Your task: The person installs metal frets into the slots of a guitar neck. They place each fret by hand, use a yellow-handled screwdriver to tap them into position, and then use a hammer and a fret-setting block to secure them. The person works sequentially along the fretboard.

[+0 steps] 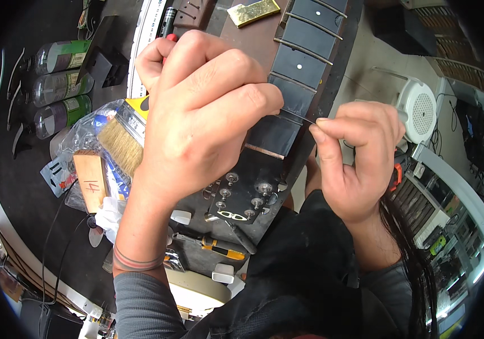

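A thin dark wire (297,116) is stretched across a guitar neck's black fretboard (279,131), close to the headstock. My right hand (361,155) pinches its right end between thumb and forefinger, just off the neck's edge. At the left end, my left hand (208,107) is closed over the fretboard with curled fingers; its thumb is hidden. Something red (169,38) shows beside its outer fingers, and I cannot tell whether it is gripped. Farther up, several metal frets (304,52) stick out past the fretboard's sides. The black headstock (242,186) with metal tuners points toward me.
A brass-coloured block (253,12) lies beside the neck. At left are a bristle brush (120,144), a wooden block (89,178) and several bottles (64,87). A yellow-handled tool (222,248) lies below the headstock. A white round device (420,110) stands at right.
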Motion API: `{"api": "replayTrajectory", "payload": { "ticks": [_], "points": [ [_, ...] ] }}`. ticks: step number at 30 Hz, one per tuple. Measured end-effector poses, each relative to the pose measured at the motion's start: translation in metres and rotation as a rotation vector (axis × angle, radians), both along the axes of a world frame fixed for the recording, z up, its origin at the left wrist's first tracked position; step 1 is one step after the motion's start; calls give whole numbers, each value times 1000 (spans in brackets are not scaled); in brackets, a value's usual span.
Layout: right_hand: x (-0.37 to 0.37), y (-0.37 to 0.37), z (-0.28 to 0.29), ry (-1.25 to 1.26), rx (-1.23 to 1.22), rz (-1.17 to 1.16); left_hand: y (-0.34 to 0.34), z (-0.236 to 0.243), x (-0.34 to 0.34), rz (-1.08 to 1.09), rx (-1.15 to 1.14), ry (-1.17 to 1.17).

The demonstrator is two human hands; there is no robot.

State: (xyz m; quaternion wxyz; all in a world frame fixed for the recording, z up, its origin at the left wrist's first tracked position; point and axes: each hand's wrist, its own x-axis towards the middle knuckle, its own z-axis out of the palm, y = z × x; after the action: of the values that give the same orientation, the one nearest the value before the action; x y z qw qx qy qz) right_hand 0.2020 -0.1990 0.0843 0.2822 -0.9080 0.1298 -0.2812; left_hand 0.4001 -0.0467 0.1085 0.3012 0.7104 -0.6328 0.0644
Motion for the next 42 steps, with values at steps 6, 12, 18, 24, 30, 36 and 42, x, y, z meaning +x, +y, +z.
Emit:
{"api": "replayTrajectory", "payload": {
  "ticks": [6, 12, 18, 24, 30, 36, 42],
  "points": [
    [10, -5, 2, -20, 5, -7, -8, -4, 5, 40, -28, -10],
    [17, -13, -5, -53, -31, -3, -19, 3, 2, 74, -21, -27],
    [8, -5, -6, -36, 7, 22, -6, -3, 1, 58, -3, -22],
    [6, 0, 2, -28, 30, 13, 2, 4, 0, 44, 14, 26],
    [18, -11, -3, -31, 7, 11, -8, -3, 5, 103, -3, 11],
    [21, -13, -7, -59, -10, 27, -7, -6, 5, 113, -25, -9],
    [9, -5, 6, 26, 35, 61, 7, 2, 1, 56, 61, 63]
  ]
}}
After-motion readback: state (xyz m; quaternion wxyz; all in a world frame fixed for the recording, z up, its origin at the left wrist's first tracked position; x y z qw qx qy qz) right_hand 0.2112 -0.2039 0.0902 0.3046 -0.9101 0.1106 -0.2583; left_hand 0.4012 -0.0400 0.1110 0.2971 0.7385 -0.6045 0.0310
